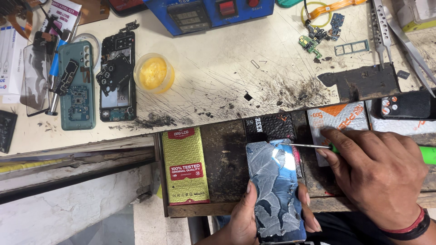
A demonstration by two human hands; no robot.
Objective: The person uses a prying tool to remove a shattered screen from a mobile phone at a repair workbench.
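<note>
Over the open wooden drawer (227, 209) at the bench edge: phone panel worked with a screwdriver.

The flat rectangular phone panel with a torn, silvery-blue adhesive film (277, 190) sits lengthwise, its surface patchy, with a bright glare near the top end. The left hand (247, 220) grasps it from below, thumb along the left edge, fingertips wrapped round the right edge. The right hand (379, 174), palm down with a red-and-black band at the wrist, is clenched around a thin green-handled metal screwdriver (313, 146); its tip touches the panel's upper right area. In the drawer to the left lies a yellow-green flat packet with red labels (185, 165). On the scratched white benchtop (218, 72) beyond: a round yellow-filled tub (154, 72), two opened phones (97, 81).
</note>
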